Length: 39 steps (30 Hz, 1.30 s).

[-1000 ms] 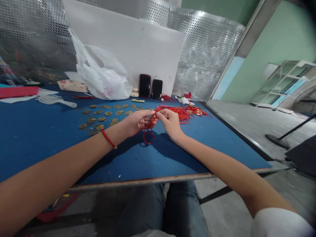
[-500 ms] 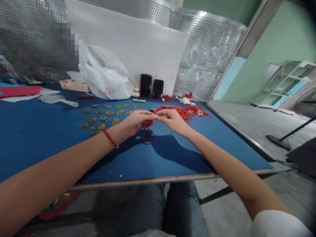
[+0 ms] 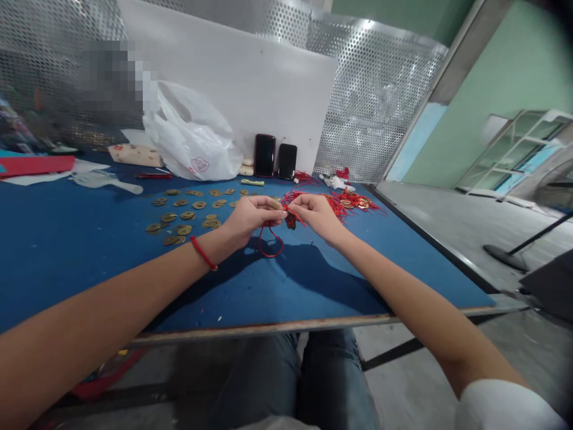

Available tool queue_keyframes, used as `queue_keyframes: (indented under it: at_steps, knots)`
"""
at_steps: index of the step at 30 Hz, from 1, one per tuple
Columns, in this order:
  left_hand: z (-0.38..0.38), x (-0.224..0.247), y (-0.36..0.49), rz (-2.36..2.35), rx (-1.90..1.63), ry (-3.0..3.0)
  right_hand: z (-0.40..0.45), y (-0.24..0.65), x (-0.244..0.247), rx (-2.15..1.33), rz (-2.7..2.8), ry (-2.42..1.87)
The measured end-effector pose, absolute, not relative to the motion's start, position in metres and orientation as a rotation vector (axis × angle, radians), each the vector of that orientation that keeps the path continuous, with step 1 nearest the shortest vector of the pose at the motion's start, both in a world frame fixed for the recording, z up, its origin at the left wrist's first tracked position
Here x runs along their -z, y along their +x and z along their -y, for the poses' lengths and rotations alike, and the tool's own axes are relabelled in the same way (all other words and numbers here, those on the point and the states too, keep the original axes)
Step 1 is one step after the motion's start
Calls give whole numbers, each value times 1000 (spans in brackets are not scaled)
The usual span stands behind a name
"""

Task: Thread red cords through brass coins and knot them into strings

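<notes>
My left hand [image 3: 255, 216] pinches a red cord [image 3: 271, 256], whose loop hangs below the fingers over the blue table. Close against it, my right hand [image 3: 317, 216] is closed on the same cord, and a short red end sticks out between the hands. Dark coins [image 3: 291, 221] hang just under the fingertips. Left of the hands, several small piles of brass coins [image 3: 187, 215] lie on the table. Behind my right hand is a heap of red cords [image 3: 333, 204], with more corded coins [image 3: 358, 203] at its right.
Two black phones [image 3: 265, 156] lean on a white board [image 3: 286, 89] behind a white plastic bag [image 3: 192, 134]. A clear plastic scoop [image 3: 105, 180] and a red pen [image 3: 153, 175] lie at the left. The table's front edge [image 3: 268, 326] is near my legs.
The coins now show below my fingertips, and a red cord end points right between the hands. My right hand's fingers have shifted slightly; the loop still hangs.
</notes>
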State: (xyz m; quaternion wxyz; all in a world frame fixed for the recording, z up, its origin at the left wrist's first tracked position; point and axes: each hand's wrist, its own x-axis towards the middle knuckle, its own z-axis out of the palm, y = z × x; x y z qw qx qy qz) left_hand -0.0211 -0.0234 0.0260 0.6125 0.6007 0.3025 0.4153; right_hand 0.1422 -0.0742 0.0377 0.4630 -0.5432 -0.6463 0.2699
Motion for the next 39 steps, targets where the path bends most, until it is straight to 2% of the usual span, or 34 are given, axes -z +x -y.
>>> queue_keyframes:
  at_steps: [9,19,27,34,39]
  knots:
    - [22,-20,-21,-672,-895,1447,74,140,-32,-836,1513,-1245]
    - [18,-17,-20,-675,-861,1379,78,139,-36,-890,1377,-1364]
    - [21,-18,-19,-681,-941,1377,79,134,-32,-1240,985,-1259]
    - [23,-19,-17,-600,-1030,1607,76,133,-30,-1317,779,-1107]
    - [23,-18,-16,-573,-1042,1636,78,134,-29,-1238,883,-1074]
